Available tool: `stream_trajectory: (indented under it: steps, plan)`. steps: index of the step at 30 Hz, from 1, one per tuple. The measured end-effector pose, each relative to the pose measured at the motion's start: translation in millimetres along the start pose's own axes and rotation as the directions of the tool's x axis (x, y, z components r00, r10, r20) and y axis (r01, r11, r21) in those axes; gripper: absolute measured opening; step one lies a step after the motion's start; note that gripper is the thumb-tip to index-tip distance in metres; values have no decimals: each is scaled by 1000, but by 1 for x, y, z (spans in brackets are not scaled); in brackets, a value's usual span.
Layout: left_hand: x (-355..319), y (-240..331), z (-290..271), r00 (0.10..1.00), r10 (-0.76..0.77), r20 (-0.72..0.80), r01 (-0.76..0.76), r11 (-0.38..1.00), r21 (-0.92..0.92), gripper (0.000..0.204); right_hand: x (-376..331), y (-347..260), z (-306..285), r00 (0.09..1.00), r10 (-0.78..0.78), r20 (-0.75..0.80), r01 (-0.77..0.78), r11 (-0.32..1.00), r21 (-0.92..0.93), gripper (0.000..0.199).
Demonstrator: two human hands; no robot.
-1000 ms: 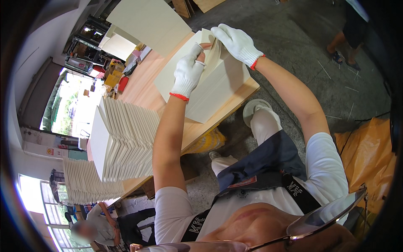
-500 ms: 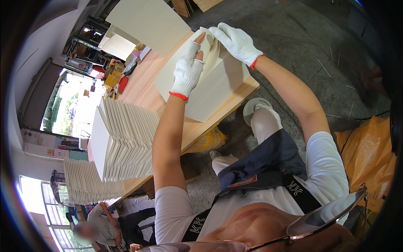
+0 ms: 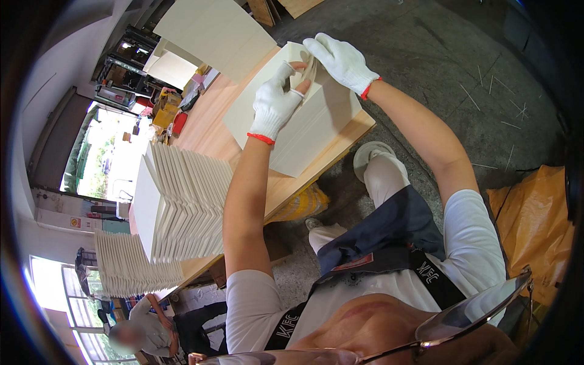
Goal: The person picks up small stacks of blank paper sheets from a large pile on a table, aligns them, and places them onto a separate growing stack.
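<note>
A thick stack of off-white sheets lies near the table's front edge, its far right corner bent up and fanned. My right hand, in a white knit glove with a red cuff, grips that raised corner from the right. My left hand wears a matching glove with bare thumb and forefinger tips. It is over the stack, thumb and forefinger apart, their tips touching the fanned edges. Its other fingers are mostly hidden.
The wooden table carries a tall stack of folded white sheets at left, another stack beyond, and a large pale board at the back. An orange sheet lies at right. Another person stands at lower left.
My left forefinger has bent and come down from the top of the sheets towards the fanned edge, and the thumb has moved slightly right. My right hand has stayed in place.
</note>
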State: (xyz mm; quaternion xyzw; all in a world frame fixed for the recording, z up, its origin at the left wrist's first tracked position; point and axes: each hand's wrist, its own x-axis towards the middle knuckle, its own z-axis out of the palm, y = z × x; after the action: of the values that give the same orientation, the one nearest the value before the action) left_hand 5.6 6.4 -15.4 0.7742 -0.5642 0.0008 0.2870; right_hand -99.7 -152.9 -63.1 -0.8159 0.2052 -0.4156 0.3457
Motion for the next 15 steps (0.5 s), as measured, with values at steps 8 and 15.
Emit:
stream_trajectory:
  steps: [8, 15]
  plan:
    - [-6, 11, -4, 998, 43, -45, -47, 994, -99, 36, -12, -2, -48, 943, -143, 300, 299, 758, -580, 40]
    - [-4, 12, -3, 996, -70, 59, 70, 998, 1, 26, 6, -7, -37, 949, -200, 244, 266, 922, -281, 36]
